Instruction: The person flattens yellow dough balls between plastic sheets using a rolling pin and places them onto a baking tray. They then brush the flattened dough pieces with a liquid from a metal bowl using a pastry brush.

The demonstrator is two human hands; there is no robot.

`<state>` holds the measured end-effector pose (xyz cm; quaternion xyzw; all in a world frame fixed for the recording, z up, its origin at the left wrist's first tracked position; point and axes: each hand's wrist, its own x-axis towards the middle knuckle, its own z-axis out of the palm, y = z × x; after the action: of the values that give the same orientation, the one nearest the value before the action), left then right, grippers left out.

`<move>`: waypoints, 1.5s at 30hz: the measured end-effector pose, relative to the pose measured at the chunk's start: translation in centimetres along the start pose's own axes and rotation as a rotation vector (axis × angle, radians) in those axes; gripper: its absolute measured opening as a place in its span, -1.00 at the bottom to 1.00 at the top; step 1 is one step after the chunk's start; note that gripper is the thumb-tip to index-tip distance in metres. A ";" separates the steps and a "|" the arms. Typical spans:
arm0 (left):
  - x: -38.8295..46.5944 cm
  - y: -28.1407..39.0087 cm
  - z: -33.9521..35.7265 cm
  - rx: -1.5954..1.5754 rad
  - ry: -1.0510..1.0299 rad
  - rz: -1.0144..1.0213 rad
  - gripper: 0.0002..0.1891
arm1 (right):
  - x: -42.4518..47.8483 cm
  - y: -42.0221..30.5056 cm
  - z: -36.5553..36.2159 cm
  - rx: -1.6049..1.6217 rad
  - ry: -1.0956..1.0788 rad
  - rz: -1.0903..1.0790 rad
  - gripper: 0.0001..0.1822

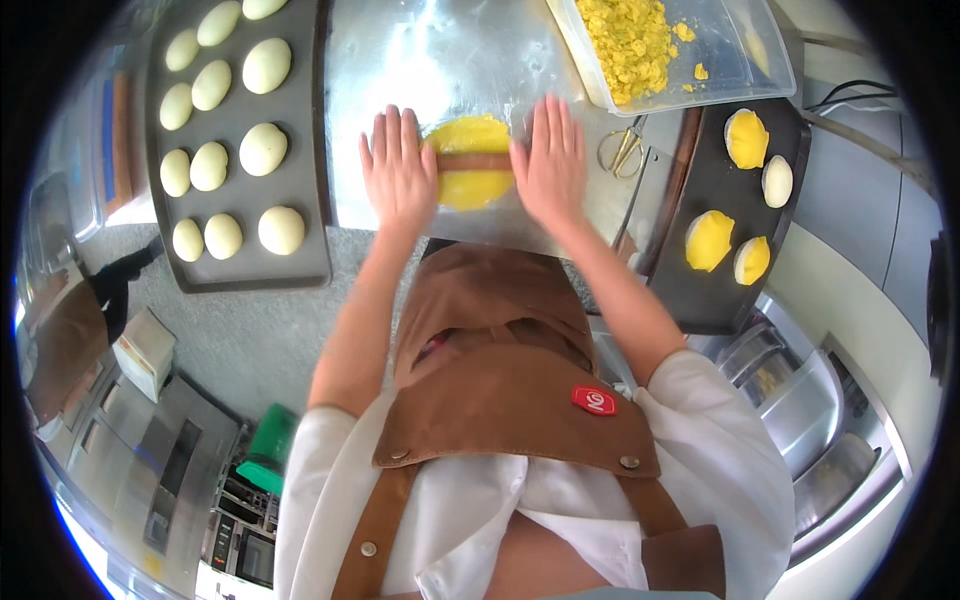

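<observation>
A flattened round of yellow dough (472,191) lies on the stainless steel worktop (480,67). Across its middle is a thin wooden rolling pin (474,162). My left hand (399,169) lies flat over the pin's left end, fingers pointing away from me. My right hand (553,165) covers the other end in the same way; the palms hide both ends. Scissors (624,150) with gold-coloured handles and a long metal blade (645,202) lie right of my right hand. Beyond them stands a clear plastic tub (735,67) with crumbly yellow dough (630,49).
At the left, a dark baking tray (247,276) holds several pale dough balls (263,149). On the right-hand tray (682,292) sit pale dough pieces, several topped with yellow dough (709,240). A person in a brown apron (71,345) is at the far left, near a white bin (145,352).
</observation>
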<state>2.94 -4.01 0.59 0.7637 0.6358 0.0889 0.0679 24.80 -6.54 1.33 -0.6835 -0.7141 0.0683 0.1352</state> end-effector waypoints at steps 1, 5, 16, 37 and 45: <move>2.8 0.2 -0.1 0.058 0.060 -0.012 -0.41 | 3.6 0.6 0.8 0.002 0.055 -0.033 -0.32; 6.8 -0.6 0.1 -0.051 0.224 -0.054 -0.40 | 7.7 0.9 1.2 0.077 0.142 -0.100 -0.34; -12.9 -1.7 -2.8 -0.325 -0.053 0.063 -0.38 | -2.2 3.8 -2.9 0.099 -0.239 -0.505 -0.41; -10.9 1.2 -3.0 -0.180 -0.102 -0.142 -0.22 | 3.4 -1.3 0.1 0.059 -0.177 -0.451 -0.36; -3.0 -4.6 -4.2 -0.187 0.235 -0.181 -0.53 | 14.9 -7.3 4.8 0.342 -0.070 -0.474 -0.46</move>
<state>-2.88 -6.15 3.52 0.6781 0.6946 0.2296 0.0714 15.99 8.28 0.36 -0.4621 -0.8362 0.1775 0.2358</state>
